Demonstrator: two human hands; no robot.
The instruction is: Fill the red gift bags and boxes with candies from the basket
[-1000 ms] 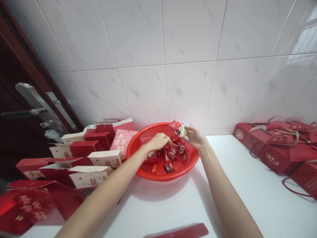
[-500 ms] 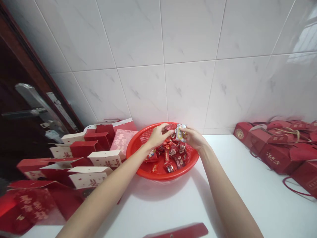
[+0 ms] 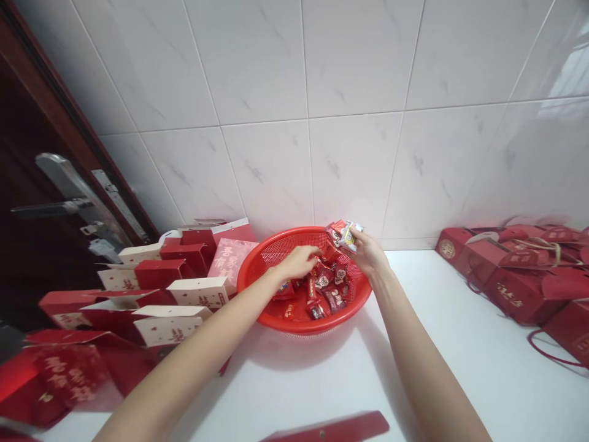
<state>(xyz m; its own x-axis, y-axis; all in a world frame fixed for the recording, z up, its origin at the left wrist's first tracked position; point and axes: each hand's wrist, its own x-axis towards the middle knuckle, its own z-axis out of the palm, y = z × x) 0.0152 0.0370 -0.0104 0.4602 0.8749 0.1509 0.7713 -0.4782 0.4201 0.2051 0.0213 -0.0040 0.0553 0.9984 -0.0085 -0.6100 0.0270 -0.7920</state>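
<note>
A red plastic basket (image 3: 264, 319) with mesh sides stands on the white table, several wrapped candies (image 3: 324, 276) lying in it. Over its back right rim, my right hand (image 3: 368, 250) grips several wrapped candies (image 3: 350, 234), one silver and yellow, others red. My left hand (image 3: 300, 261) reaches down inside the basket with its fingers curled together among the candies. What its fingertips hold, if anything, is hidden.
Red and cream gift boxes (image 3: 197, 291) with raised flaps crowd the left side. More red boxes (image 3: 515, 285) with cord handles stand at right. A red strip (image 3: 331, 428) lies at the front edge. A tiled wall (image 3: 354, 172) rises behind.
My right hand has lifted slightly to the right and now shows more candies in its grip. My left hand has moved away from it, down into the basket.
</note>
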